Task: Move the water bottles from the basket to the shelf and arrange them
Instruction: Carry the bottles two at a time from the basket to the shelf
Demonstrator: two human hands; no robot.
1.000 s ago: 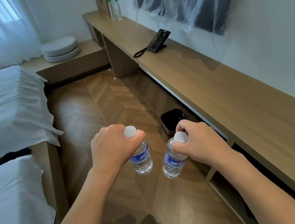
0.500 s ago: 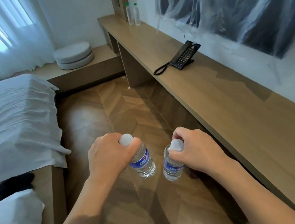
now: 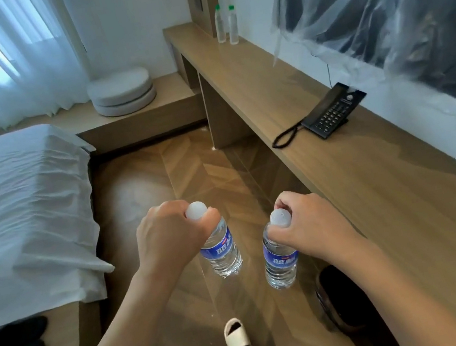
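Note:
My left hand (image 3: 167, 235) grips the neck of a clear water bottle (image 3: 223, 253) with a blue label and white cap, which hangs over the wooden floor. My right hand (image 3: 312, 228) holds a second, matching water bottle (image 3: 281, 264) by its neck, just left of the long wooden shelf (image 3: 371, 165) that runs along the right wall. Two green-capped bottles (image 3: 226, 25) stand upright at the shelf's far end. No basket is in view.
A black telephone (image 3: 332, 114) with a coiled cord sits on the shelf's middle. A plastic-covered screen (image 3: 391, 0) hangs above it. White beds (image 3: 14, 210) stand on the left, round cushions (image 3: 122, 92) on a low platform ahead. A dark bin (image 3: 343, 299) stands under the shelf by my slippered foot (image 3: 235, 336).
I have moved forward along the shelf with both bottles in hand; the telephone and the far bottles are closer, and the bin has slid from ahead to beside my right arm.

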